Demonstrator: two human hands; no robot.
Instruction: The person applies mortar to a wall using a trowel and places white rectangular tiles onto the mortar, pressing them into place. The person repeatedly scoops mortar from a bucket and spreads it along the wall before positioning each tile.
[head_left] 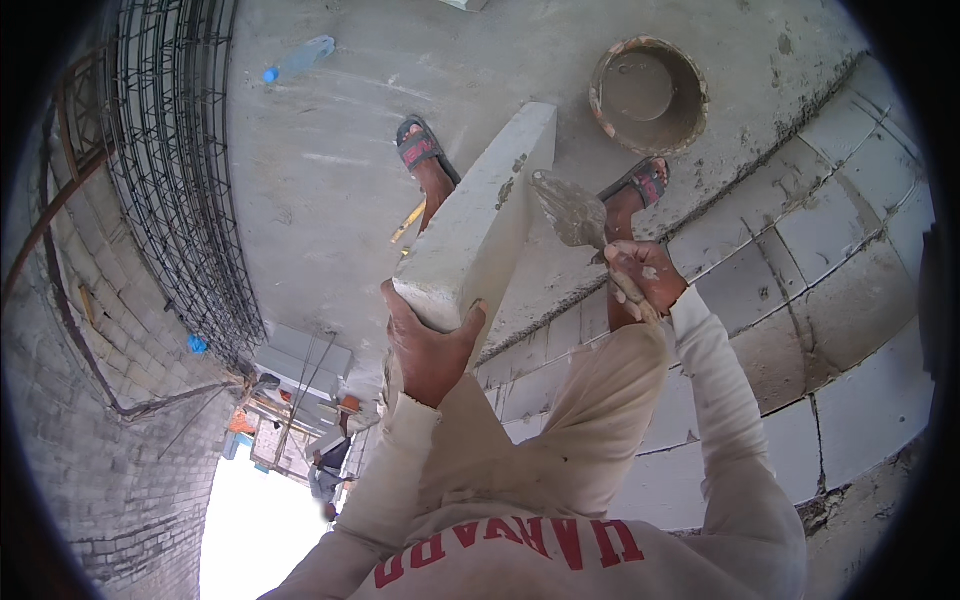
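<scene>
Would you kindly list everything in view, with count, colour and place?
floor: 1, grey, centre
long block: 1, pale grey, centre
trowel: 1, grey, right of centre
bucket: 1, brownish grey, upper right
bottle: 1, bluish, upper left
yellow strip: 1, yellow, left of centre
rebar cages: several, dark, left
block wall: 1, pale grey, right
left wall: 1, grey, left
stacked blocks: several, grey, lower left
blue scrap: 1, blue, left
distant clutter: several, mixed, lower left
co-worker: 1, dark-clothed, lower left
sandals: 2, dark, upper centre
trousers: 1 pair, beige, lower centre
sweatshirt: 1, off-white, bottom
left hand: 1, bare, holding the long block
right hand: 1, bare, holding the trowel
</scene>
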